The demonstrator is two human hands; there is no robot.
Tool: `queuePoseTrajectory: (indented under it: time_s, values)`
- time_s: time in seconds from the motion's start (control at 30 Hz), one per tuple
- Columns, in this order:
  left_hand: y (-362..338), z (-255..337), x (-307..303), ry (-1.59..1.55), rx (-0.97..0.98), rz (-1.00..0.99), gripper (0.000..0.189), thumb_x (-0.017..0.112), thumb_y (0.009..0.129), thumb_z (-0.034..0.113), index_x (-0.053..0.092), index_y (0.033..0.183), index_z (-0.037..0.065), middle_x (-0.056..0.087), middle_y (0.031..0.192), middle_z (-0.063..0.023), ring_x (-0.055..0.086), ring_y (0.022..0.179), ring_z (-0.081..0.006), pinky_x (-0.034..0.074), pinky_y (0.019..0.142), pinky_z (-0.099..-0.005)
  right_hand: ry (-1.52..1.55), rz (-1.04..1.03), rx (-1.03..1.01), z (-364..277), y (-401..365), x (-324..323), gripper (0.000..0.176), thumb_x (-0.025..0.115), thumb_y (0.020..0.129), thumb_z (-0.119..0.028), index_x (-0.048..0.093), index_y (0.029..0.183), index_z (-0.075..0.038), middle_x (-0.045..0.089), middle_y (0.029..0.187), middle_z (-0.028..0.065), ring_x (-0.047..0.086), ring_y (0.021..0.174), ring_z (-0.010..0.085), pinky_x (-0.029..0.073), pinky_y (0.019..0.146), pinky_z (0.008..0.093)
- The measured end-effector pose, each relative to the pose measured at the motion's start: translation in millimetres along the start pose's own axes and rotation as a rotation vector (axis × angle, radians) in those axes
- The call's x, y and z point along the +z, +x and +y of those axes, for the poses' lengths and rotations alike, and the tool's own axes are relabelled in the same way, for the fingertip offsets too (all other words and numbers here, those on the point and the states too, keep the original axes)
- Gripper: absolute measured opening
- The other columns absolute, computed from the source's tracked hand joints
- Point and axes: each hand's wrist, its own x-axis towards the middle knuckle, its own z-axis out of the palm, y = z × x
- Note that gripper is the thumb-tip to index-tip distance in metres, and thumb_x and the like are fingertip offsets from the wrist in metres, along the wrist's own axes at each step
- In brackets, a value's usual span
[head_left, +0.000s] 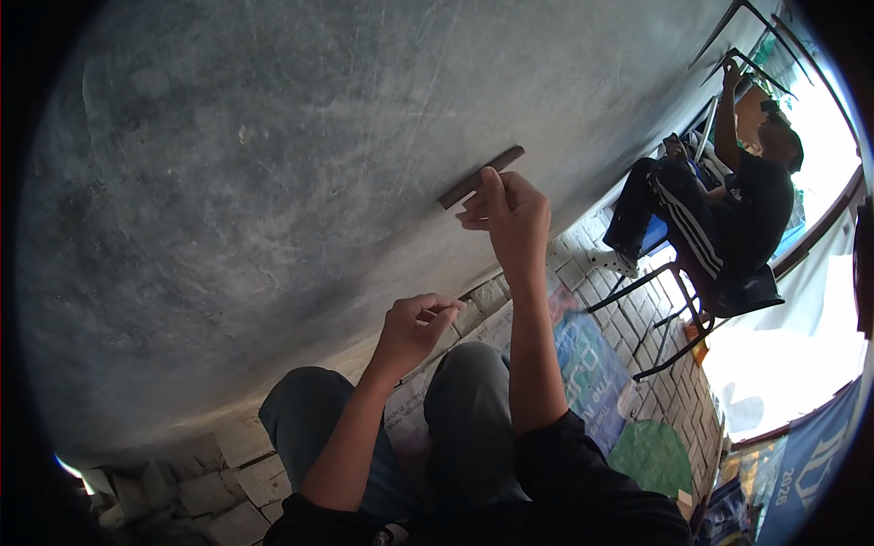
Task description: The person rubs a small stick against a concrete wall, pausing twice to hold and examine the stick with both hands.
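My right hand is raised at the grey wall, its thumb and fingers closed on a thin, flat, dark brown strip. The strip is tilted, its upper end close to the wall surface; whether it touches cannot be told. Its exact kind and material do not show. Lower and to the left, my left hand hovers above my knees, with thumb and fingertips drawn together in a pinch. Anything between those fingertips is too small or hidden to make out.
At the right a person in dark clothes sits on a black-framed chair, one arm raised toward a dark metal frame. Printed sheets and a green round piece lie on brick paving. Loose blocks line the wall's foot.
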Motion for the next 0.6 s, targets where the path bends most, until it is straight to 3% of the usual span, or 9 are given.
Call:
queuePoseTrajectory:
  time_s: [0.13,0.17,0.3,0.4,0.47,0.53,0.6]
  values:
    - [-0.6,-3.0,1.4,-0.004,0.0,0.007,0.018,0.056,0.081,0.012,0.067,0.094,0.006,0.066,0.079,-0.003,0.057,0.07,-0.0087,0.046,0.067,-0.0239,-0.205,0.01,-0.056,4.3,17.5,-11.9,0.032,0.048,0.09,-0.025,0.056,0.076,0.003,0.055,0.052,0.0077,0.057,0.045,0.0127,0.044,0.042,0.0264]
    - [-0.8,-1.9,0.8,-0.014,0.002,-0.004,0.017,0.056,0.081,0.013,0.067,0.094,0.006,0.066,0.079,-0.003,0.058,0.071,-0.0089,0.046,0.067,-0.0237,-0.144,0.121,-0.065,5.7,28.0,-16.2,0.031,0.051,0.09,-0.022,0.055,0.068,-0.001,0.052,0.054,0.0023,0.046,0.042,0.0058,0.034,0.037,0.0201]
    - [1.8,-7.2,3.0,-0.008,0.031,-0.002,0.016,0.058,0.082,0.014,0.067,0.093,0.008,0.066,0.08,-0.0031,0.059,0.072,-0.0095,0.047,0.067,-0.0234,-0.124,-0.007,-0.162,15.3,4.2,1.0,0.031,0.051,0.09,-0.023,0.054,0.066,-0.003,0.049,0.053,0.0008,0.043,0.043,0.0042,0.03,0.038,0.0197]
    - [0.6,-3.0,5.8,0.063,0.03,0.015,0.015,0.059,0.082,0.015,0.067,0.092,0.009,0.066,0.081,-0.0036,0.059,0.072,-0.0101,0.047,0.067,-0.0237,-0.044,0.049,-0.064,18.4,22.4,-13.6,0.035,0.051,0.089,-0.027,0.055,0.068,0.002,0.051,0.05,0.0051,0.05,0.044,0.0096,0.039,0.044,0.025]
    - [-1.7,-4.5,9.6,0.049,0.05,0.023,0.015,0.059,0.081,0.015,0.067,0.092,0.008,0.066,0.081,-0.0039,0.059,0.072,-0.0103,0.047,0.067,-0.0239,0.029,0.105,-0.086,15.8,23.1,-13.5,0.035,0.052,0.088,-0.028,0.056,0.068,0.001,0.049,0.049,0.0037,0.046,0.044,0.0085,0.037,0.044,0.0247]
    - [0.2,-2.7,9.8,0.04,0.09,0.031,0.014,0.059,0.081,0.015,0.067,0.091,0.008,0.066,0.081,-0.0041,0.059,0.071,-0.0106,0.047,0.067,-0.0242,-0.154,0.01,-0.156,17.2,8.0,-0.2,0.035,0.051,0.089,-0.026,0.055,0.067,0.001,0.049,0.05,0.0018,0.044,0.044,0.0074,0.034,0.044,0.0228]
    - [0.7,-2.1,10.2,0.094,0.047,0.012,0.014,0.057,0.08,0.01,0.066,0.09,0.006,0.066,0.086,-0.0091,0.061,0.069,-0.0154,0.048,0.066,-0.0268,-0.049,0.059,-0.118,16.1,18.5,-7.9,0.035,0.052,0.088,-0.026,0.055,0.066,0.001,0.049,0.049,0.0017,0.043,0.044,0.0071,0.033,0.043,0.0233]
